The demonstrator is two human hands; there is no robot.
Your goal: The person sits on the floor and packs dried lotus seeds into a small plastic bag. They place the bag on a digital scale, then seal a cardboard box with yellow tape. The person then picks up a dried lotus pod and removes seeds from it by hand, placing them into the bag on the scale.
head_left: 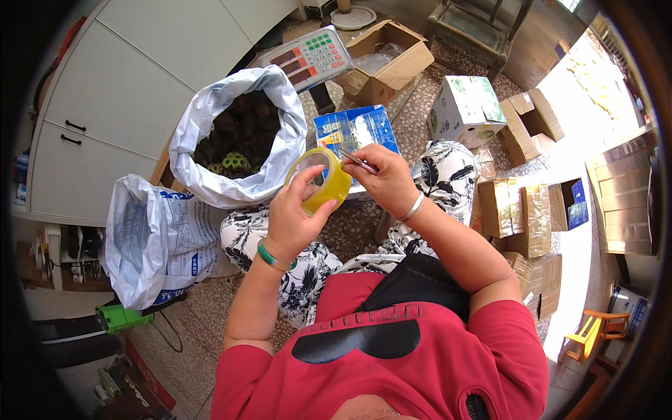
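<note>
My left hand grips a wide roll of yellowish clear packing tape, with fingers and thumb around its ring. My right hand is closed on a slim metal tool, its tip pointing toward the tape; whether it is a blade or small scissors is hard to make out. The right fingertips sit against or very close to the roll's edge. Just beyond both hands is a blue cardboard box with shiny tape across its top. Part of that box is hidden behind the hands and the roll.
To the left stands an open white sack of dark round things with a green pod on top. A second white sack is nearer. Beyond are a digital scale and an open carton. More boxes line the right.
</note>
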